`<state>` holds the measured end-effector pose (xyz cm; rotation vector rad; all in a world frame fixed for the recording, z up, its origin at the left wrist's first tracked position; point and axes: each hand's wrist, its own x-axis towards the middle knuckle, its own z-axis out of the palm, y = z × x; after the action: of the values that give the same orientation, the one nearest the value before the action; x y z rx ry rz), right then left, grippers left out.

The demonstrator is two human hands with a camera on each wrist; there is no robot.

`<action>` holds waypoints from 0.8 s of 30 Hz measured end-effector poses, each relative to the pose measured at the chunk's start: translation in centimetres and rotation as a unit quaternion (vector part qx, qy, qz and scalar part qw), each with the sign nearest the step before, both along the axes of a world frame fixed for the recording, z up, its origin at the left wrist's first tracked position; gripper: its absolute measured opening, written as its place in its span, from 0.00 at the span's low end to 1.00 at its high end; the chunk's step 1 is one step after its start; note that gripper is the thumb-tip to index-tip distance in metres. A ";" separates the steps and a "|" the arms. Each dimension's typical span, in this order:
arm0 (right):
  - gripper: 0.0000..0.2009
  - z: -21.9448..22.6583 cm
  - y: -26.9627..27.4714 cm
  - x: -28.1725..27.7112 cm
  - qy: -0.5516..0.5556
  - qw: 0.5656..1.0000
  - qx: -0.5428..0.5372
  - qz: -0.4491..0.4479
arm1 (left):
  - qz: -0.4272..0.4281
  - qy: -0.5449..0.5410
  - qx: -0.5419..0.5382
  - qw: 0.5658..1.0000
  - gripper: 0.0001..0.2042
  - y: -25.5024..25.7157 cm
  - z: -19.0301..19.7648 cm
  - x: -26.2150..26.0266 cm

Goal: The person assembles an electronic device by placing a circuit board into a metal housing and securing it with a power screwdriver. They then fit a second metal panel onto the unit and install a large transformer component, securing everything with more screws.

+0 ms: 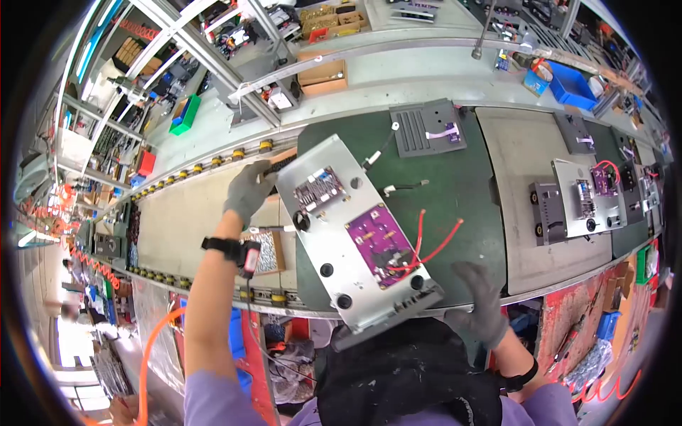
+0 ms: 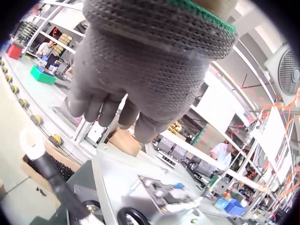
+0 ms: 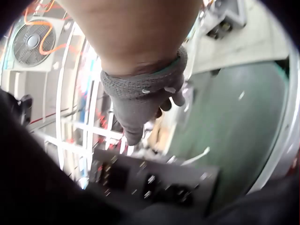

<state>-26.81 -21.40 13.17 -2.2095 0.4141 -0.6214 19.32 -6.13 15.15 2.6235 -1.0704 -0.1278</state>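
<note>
**Metal panel found between two gloved hands, neither hand gripping**

The fingers of the left hand (image 1: 250, 190) are loosely extended with narrow gaps, and nothing is pinched; they are held by the panel's far left corner, where contact cannot be confirmed. The thumb and fingers of the right hand (image 1: 482, 305) are spread and hold nothing, apart from the panel's near right corner.

One metal panel (image 1: 328, 238) is found slantwise over the green mat (image 1: 455, 213), its near end by the person's body. It is judged stiff, moderately light and rather slippery under gloves. Both bare long edges are recommended as holds; the boards and wires are judged fragile and should be left untouched.

On the panel are counted one purple board (image 1: 366, 248), one grey board (image 1: 320, 192), two red wires (image 1: 420, 233) and, at its near end, one dark strip (image 1: 391, 318).

Left of the panel, two cardboard boxes are noted: one of silver parts (image 1: 280, 254), one of black parts (image 2: 64, 157). Beyond its far right side lie one vented cover (image 1: 412, 138) and two short cables (image 1: 405, 187). Well to its right, one similar panel (image 1: 568, 186) is seen.
</note>
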 end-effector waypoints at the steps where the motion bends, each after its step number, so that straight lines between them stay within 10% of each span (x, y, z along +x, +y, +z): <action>1: 0.22 0.4 1.3 1.7 -0.057 0.998 0.031 0.020 | -0.005 0.038 -0.010 0.999 0.18 -1.2 -1.3 1.6; 4: 0.15 0.0 5.0 5.4 -0.167 0.962 0.217 -0.022 | -0.120 0.181 0.003 0.976 0.19 -3.8 -4.3 4.5; 8: 0.14 -0.4 6.9 7.9 -0.190 0.914 0.279 -0.224 | -0.049 0.243 0.111 0.962 0.21 -5.8 -3.0 2.5; 12: 0.17 -0.2 4.6 9.1 -0.197 0.891 0.328 -0.245 | -0.035 0.268 0.086 0.959 0.19 -3.7 -1.6 2.6; 18: 0.20 3.6 -8.3 15.8 -0.097 0.951 0.256 -0.146 | 0.110 0.380 -0.068 0.916 0.16 4.9 1.7 -0.3; 24: 0.28 9.2 -14.1 34.7 0.134 0.945 0.259 0.151 | 0.283 0.369 -0.317 0.827 0.16 13.9 -1.7 -10.5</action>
<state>7.84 -35.54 22.32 -1.7949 0.3195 -0.0296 8.78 7.76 13.42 1.8733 -0.0179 -0.5014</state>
